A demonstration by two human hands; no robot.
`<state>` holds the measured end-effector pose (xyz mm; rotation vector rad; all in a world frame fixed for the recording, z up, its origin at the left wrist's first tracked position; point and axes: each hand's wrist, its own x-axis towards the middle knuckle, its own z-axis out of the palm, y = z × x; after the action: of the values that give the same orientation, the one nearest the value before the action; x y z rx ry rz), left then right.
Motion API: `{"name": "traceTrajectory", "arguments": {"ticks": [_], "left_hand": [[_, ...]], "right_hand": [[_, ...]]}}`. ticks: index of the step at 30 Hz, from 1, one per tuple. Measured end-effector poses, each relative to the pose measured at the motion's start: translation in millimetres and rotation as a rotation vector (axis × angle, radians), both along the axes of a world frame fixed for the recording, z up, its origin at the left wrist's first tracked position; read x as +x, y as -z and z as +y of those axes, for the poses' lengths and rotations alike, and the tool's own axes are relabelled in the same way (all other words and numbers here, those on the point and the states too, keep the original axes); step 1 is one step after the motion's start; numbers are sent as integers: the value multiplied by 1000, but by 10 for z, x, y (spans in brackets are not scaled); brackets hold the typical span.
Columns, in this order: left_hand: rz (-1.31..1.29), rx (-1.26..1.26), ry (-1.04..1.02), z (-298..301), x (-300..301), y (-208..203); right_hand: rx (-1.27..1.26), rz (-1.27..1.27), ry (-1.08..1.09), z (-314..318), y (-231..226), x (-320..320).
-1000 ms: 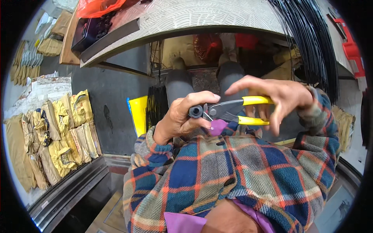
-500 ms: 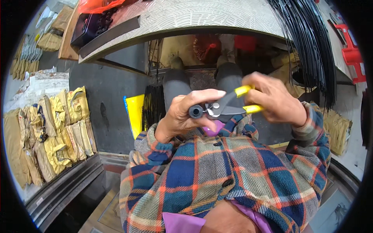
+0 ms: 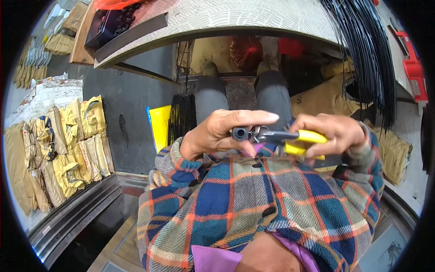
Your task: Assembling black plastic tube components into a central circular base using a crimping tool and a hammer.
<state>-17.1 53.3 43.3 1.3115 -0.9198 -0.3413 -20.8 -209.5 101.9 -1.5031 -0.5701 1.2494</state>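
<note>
From my head view, my left hand [image 3: 210, 133] grips a round, hollow, dark-grey tube [image 3: 240, 133] above my multicoloured plaid jacket [image 3: 244, 199]. My right hand [image 3: 340, 133], spread a second ago, now wraps the yellow-sleeved handles of dark-grey metal pliers [image 3: 281, 135]. Those handles have drawn closer, so I'm probably squeezing beside the tube.

Left hand [image 3: 213, 131]'s got a dark tube [image 3: 240, 133], right hand [image 3: 335, 133]'s wrapped round yellow-handled pliers [image 3: 282, 135], nose right up by the tube. Bunch of black strands [image 3: 364, 59] droops off the pale table [image 3: 235, 17] too.
</note>
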Motion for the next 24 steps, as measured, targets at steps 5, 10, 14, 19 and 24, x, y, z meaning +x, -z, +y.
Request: {"name": "traceTrajectory", "arguments": {"ticks": [5, 10, 14, 19, 24], "left_hand": [[14, 3, -94, 44, 15, 89], [-106, 59, -336, -47, -44, 150], [-40, 38, -417, -113, -66, 127], [37, 28, -536, -115, -142, 134], [10, 124, -843, -237, -100, 119]], "right_hand": [[203, -362, 168, -54, 116, 31], [-295, -1412, 112, 163, 206, -65], [-288, -1545, 136, 197, 154, 32], [-251, -1517, 284, 313, 425, 38], [-138, -1395, 431, 459, 820, -26]]}}
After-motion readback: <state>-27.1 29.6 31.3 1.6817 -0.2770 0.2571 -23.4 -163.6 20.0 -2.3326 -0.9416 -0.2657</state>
